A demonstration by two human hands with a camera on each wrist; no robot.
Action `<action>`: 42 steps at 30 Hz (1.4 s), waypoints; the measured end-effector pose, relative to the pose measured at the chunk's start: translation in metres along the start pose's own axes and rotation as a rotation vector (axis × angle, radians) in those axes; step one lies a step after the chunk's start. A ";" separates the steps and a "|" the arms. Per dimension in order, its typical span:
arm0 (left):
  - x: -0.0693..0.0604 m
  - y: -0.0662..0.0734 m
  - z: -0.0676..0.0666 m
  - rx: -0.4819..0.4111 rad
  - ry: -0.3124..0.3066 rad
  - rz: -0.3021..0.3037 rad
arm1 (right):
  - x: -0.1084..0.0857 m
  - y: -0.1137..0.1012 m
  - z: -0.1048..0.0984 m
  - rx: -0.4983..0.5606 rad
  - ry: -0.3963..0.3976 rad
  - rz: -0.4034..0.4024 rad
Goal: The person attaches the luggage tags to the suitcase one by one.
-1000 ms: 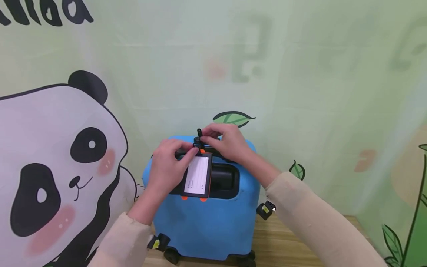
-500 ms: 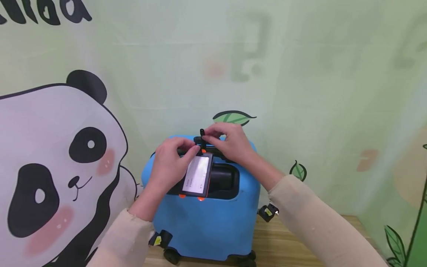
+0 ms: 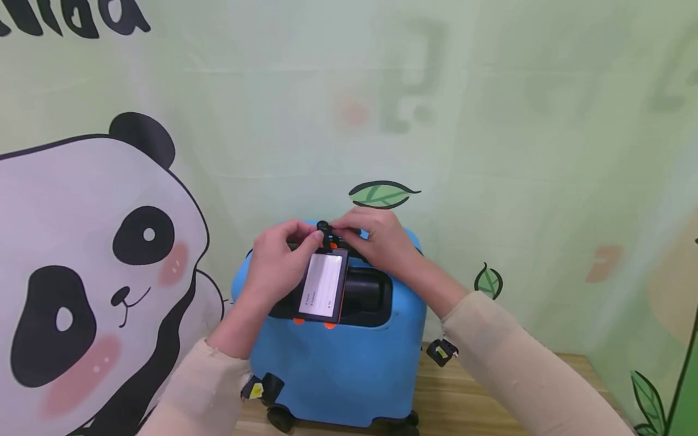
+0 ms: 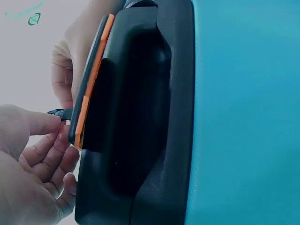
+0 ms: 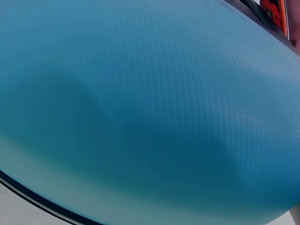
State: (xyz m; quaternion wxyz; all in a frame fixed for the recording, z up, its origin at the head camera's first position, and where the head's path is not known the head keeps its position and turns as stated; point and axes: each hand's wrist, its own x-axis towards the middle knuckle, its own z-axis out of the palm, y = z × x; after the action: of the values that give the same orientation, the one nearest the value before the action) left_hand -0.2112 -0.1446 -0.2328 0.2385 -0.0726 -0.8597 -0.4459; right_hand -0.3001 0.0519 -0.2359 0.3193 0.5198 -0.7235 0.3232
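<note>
A luggage tag [image 3: 324,284] with a white card, dark frame and orange edge leans against the top of a blue suitcase [image 3: 338,369]. Its black strap [image 3: 323,226] is at the carry handle, partly covered by fingers. My left hand [image 3: 279,261] pinches the strap just above the tag between thumb and fingers; the left wrist view shows the thumb on the strap [image 4: 62,114]. My right hand [image 3: 382,239] pinches at the strap's other side, its fingertips close to the left ones. Only the tag's red-orange edge [image 5: 274,14] shows in the right wrist view.
Below the handle, the suitcase has a black recess [image 3: 368,297]. It stands on wheels [image 3: 280,418] on a wood-grain surface [image 3: 463,393]. Close behind hangs a pale green backdrop [image 3: 272,121] with a printed panda [image 3: 109,254] and leaves.
The strap's free end stood upright above the fingers before; now a short, rounded black piece shows there. My right hand has lowered slightly. The left hand and tag have barely moved.
</note>
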 end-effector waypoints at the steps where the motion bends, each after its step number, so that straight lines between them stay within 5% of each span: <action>1: 0.000 0.001 -0.001 -0.005 -0.006 -0.004 | -0.001 0.000 0.000 -0.006 0.001 -0.008; 23: 0.006 0.000 -0.007 -0.037 -0.140 -0.059 | -0.004 -0.004 0.003 -0.109 0.028 -0.076; 42: 0.005 -0.001 -0.009 -0.032 -0.173 -0.056 | -0.002 -0.011 0.001 0.035 -0.021 0.070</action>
State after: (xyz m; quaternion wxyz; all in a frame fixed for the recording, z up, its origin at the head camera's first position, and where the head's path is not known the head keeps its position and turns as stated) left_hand -0.2132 -0.1530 -0.2266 0.1495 -0.0908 -0.8716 -0.4580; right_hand -0.2893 0.0500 -0.2367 0.2909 0.5029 -0.7388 0.3414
